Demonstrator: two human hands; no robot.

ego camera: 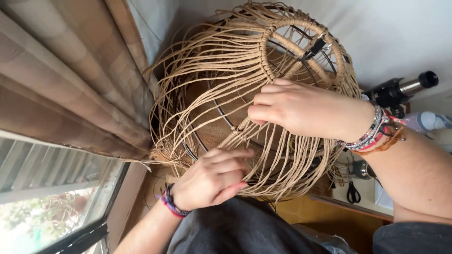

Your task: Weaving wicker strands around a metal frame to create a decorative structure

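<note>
The woven cord lampshade (221,80), a round black wire frame wrapped in tan paper cord, sits directly under both hands. The right hand (301,108) rests on its upper side with fingers curled narrow, pinching a braided cord strand (238,131) that runs down toward the left hand. The left hand (214,178) grips loose cords at the lower edge, fingers closed around them. A black clip (316,47) sits above the right hand. Beaded bracelets (374,131) circle the right wrist. A curtain (70,70) hangs beyond the left hand.
</note>
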